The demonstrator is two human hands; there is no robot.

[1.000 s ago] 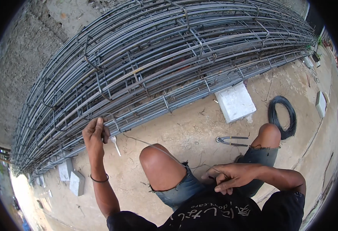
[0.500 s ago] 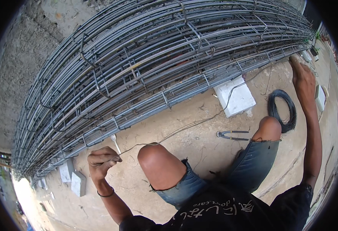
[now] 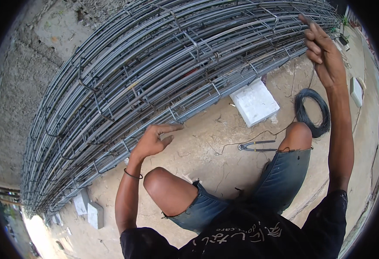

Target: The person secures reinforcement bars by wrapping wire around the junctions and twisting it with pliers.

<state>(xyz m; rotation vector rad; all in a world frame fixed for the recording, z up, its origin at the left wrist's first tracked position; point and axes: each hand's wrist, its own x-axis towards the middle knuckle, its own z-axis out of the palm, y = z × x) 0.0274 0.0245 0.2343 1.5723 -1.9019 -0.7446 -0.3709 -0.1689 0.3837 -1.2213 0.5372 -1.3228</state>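
My left hand (image 3: 154, 139) is at the near edge of the rebar cage bundle (image 3: 172, 80), its index finger and thumb spread apart and nothing visible between them. Raised at the far right, over the bundle's end, my right hand (image 3: 325, 52) has its fingers curled, with the index reaching up and left. A thin tie wire (image 3: 313, 77) runs down from it toward the dark wire coil (image 3: 312, 113) beside my right knee. Another wire length (image 3: 258, 136) lies loosely on the ground from the coil toward the middle. End-cutting pincers (image 3: 257, 146) rest between my knees.
A white block (image 3: 255, 102) sits against the cage's near side. Pale blocks (image 3: 95, 215) stand at the lower left, and another white block (image 3: 356, 92) lies at the right. Wire scraps litter the concrete floor (image 3: 189, 151). A rough grey wall (image 3: 12, 86) rises behind the cage.
My left hand has let go of the wire and moved up and right. My right hand has risen and moved left. The wire stretched between them has dropped away.
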